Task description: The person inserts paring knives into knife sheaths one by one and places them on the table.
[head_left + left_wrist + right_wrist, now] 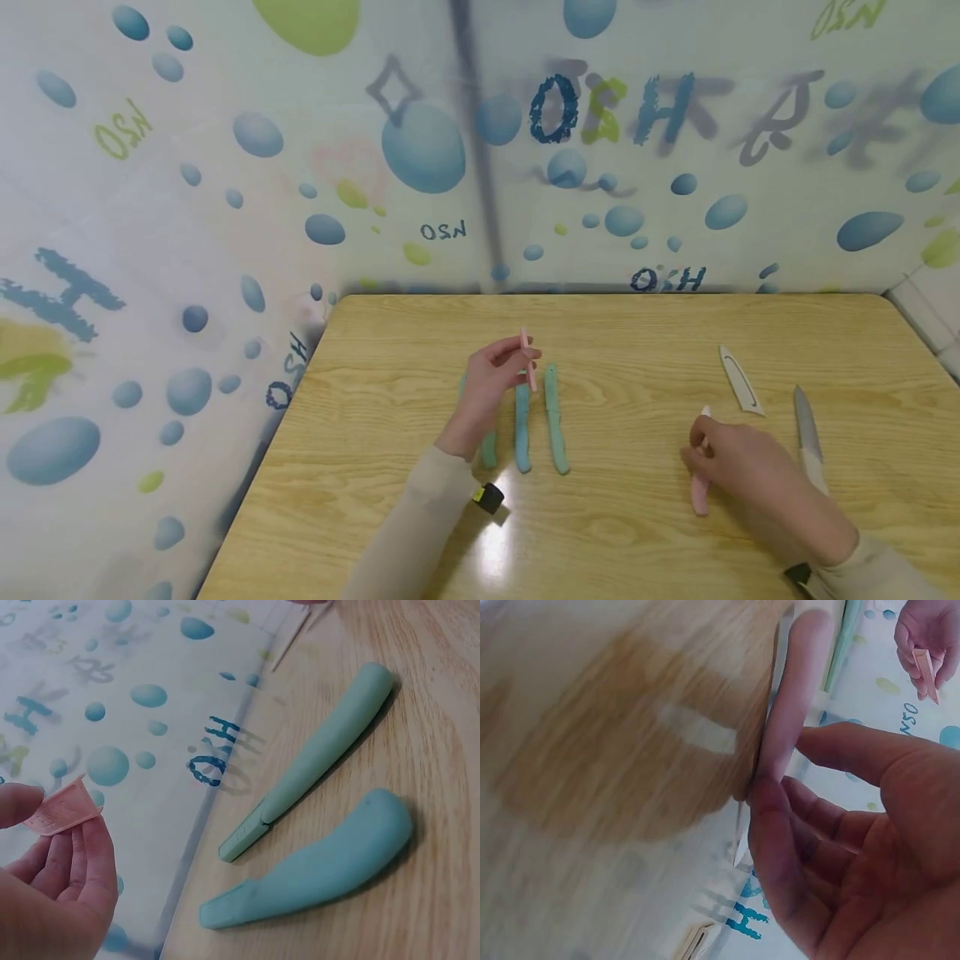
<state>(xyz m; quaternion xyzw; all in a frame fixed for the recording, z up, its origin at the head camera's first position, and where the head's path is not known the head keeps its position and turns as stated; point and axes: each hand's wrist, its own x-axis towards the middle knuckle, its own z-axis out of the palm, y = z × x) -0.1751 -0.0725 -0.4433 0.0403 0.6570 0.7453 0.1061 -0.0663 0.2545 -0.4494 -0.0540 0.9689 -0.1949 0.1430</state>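
L hand (489, 385), ctr of the head view, pinches a thin pink plastic blade sheath (528, 360) btwn thumb & fingers, up over the tops of the knives lying there. R hand (742, 460), lower right of the frame, grips a slim knife w/ a smooth pink plastic handle (700, 496) btwn thumb & fingers; its handle end points to the bottom of the frame, tip toward the top. In the R wrist view, thumb & index finger sit on the handle.

Below & beside the L hand, near ctr, lie a curved pale-blue plastic knife (522, 437) and, just right of it, a pale-green plastic knife w/ curved handle (555, 421). Another slim green plastic knife (489, 450) is partly hidden by the L hand (only bits show). In the L wrist view a seam crosses the blue one & a green one.

Right of the frame: a flat white plastic sheath w/ a long slot (741, 381), and near it a steel-bladed knife w/ a white handle (808, 429), tip up, handle partly behind the R arm.

All on a light wood-grain table (622, 517); behind, a white wall covering w/ blue & green drops (637, 183).
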